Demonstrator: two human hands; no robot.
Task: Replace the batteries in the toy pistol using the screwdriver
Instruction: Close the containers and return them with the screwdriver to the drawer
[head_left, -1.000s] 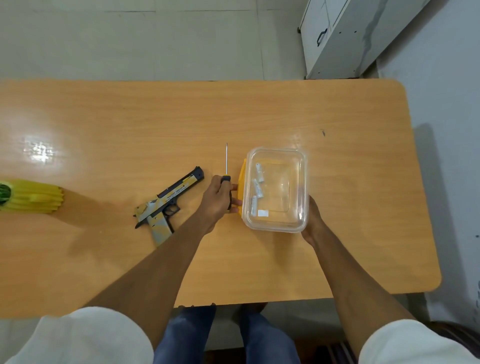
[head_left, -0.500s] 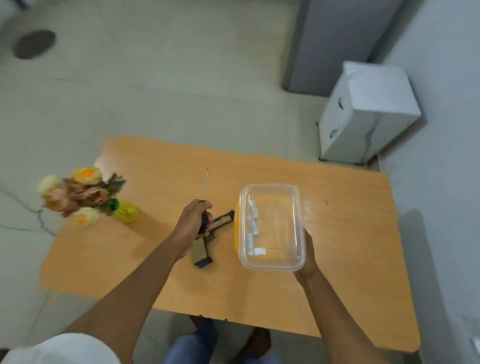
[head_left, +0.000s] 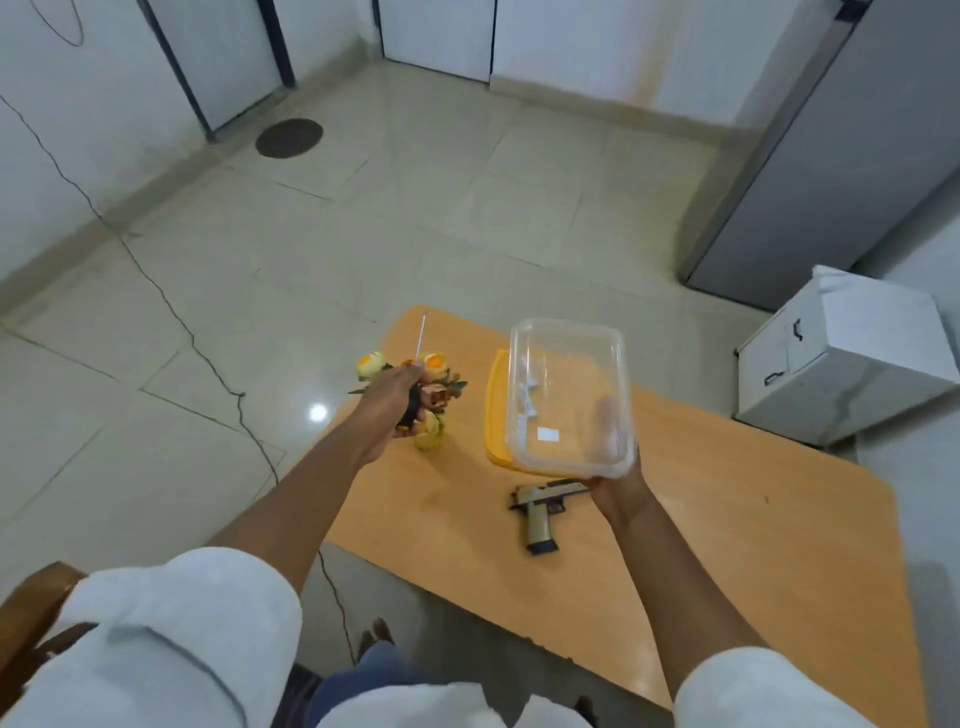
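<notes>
My left hand (head_left: 390, 405) is closed around the black handle of the screwdriver (head_left: 420, 343), held in the air with its thin metal shaft pointing up and away. My right hand (head_left: 615, 486) grips the near edge of a clear plastic container (head_left: 571, 400), lifted and tilted; small white batteries (head_left: 524, 395) lie inside it. The tan and black toy pistol (head_left: 543, 512) lies on the wooden table (head_left: 727, 519) just below the container, left of my right wrist.
A yellow lid (head_left: 496, 415) lies on the table under the container. A small yellow vase of flowers (head_left: 434, 400) stands near the table's left edge behind my left hand. A white cabinet (head_left: 841, 358) stands right of the table. A cable runs across the tiled floor.
The view has swung up and around, as the head rose. Both hands lifted off the table: the left raised the screwdriver, the right raised and tilted the container. The pistol stays on the table.
</notes>
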